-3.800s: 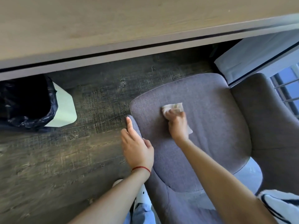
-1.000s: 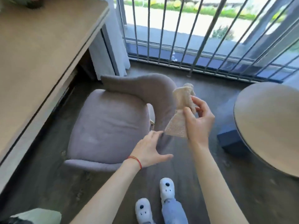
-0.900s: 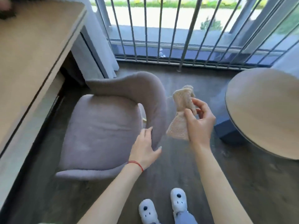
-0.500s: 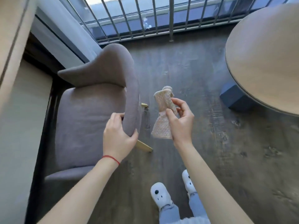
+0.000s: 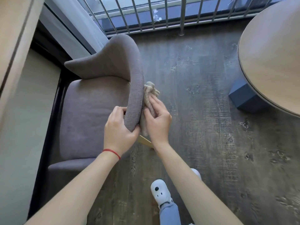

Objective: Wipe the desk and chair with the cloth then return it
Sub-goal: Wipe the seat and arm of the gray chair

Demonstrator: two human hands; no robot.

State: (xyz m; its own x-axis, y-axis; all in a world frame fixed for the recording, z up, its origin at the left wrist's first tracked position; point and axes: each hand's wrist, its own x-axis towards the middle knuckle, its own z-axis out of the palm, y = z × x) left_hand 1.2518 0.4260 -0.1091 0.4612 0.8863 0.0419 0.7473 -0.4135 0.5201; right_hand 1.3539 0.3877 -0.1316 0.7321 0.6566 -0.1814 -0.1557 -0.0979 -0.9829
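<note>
A grey upholstered chair stands beside the wooden desk, whose edge runs along the left. My left hand grips the near end of the chair's curved backrest. My right hand presses a beige cloth flat against the outer side of that backrest. The cloth's top end bunches up above my fingers, and its lower part is hidden between my palm and the chair.
A round wooden table on a blue base stands at the right. A metal railing and a pale curtain line the far side. My white shoes stand on the dark wood floor.
My right hand has brought the cloth from mid-air onto the outer side of the backrest. My left hand has kept its grip on the backrest's end.
</note>
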